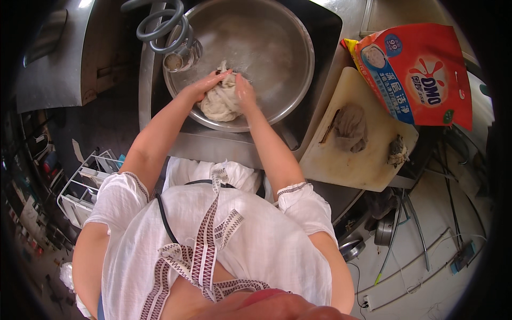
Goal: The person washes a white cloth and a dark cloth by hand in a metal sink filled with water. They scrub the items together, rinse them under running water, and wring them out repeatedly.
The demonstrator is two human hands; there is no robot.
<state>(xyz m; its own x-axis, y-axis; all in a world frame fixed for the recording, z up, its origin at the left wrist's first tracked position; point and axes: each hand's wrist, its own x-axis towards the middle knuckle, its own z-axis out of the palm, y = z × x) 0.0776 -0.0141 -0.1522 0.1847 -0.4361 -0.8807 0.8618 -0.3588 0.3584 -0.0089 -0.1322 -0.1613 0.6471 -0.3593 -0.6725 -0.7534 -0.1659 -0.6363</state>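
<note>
A bunched, wet off-white cloth (pixel 220 103) is gripped between my two hands at the near side of a large round steel basin (pixel 307 64). My left hand (pixel 210 84) presses on its left and top, with the fingers curled over it. On the cloth's right side, my right hand (pixel 245 93) closes around it. Cloudy water lies in the basin beyond the cloth. A coiled grey hose (pixel 186 30) hangs over the basin's left rim, above a clear glass-like vessel (pixel 182 56).
Right of the sink, a white cutting board (pixel 320 160) bears a crumpled grey-brown cloth (pixel 351 127) and a dark, frayed wad (pixel 398 151). A red bag of OMO washing powder (pixel 432 80) overlaps its far edge. A white wire rack (pixel 76 180) stands at the left.
</note>
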